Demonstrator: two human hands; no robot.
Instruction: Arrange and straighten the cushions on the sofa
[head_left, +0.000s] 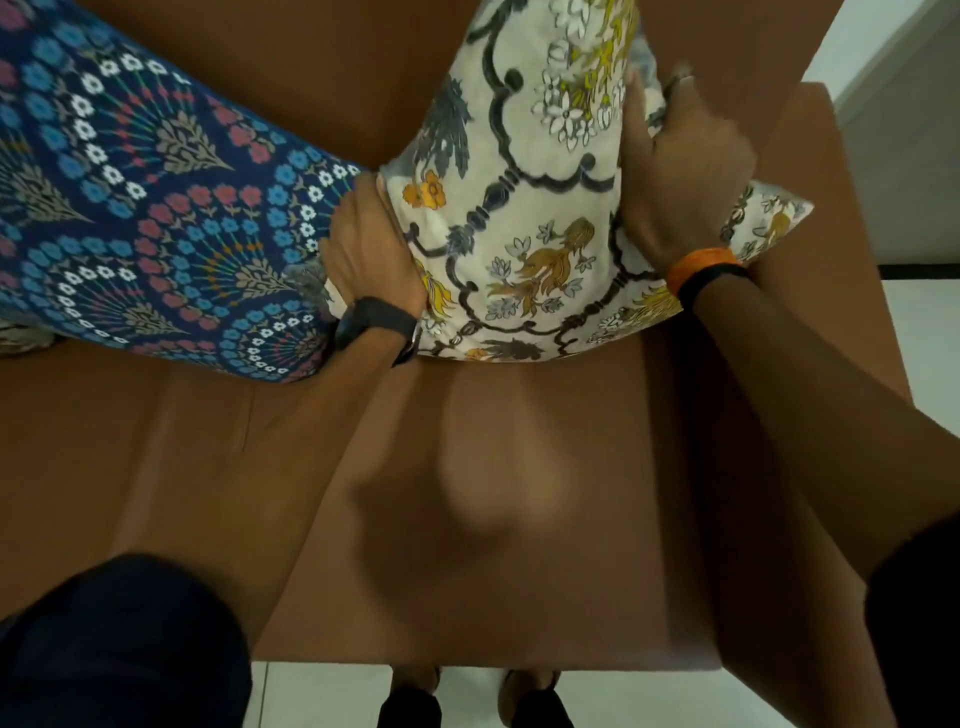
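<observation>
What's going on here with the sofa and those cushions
A person stands at a brown sofa and holds the cream floral cushion with both hands. The left hand grips its left edge, and the right hand grips its right side near the armrest. The cushion stands upright against the backrest. A blue patterned cushion leans beside it on the left, touching it. The seat in front is bare.
</observation>
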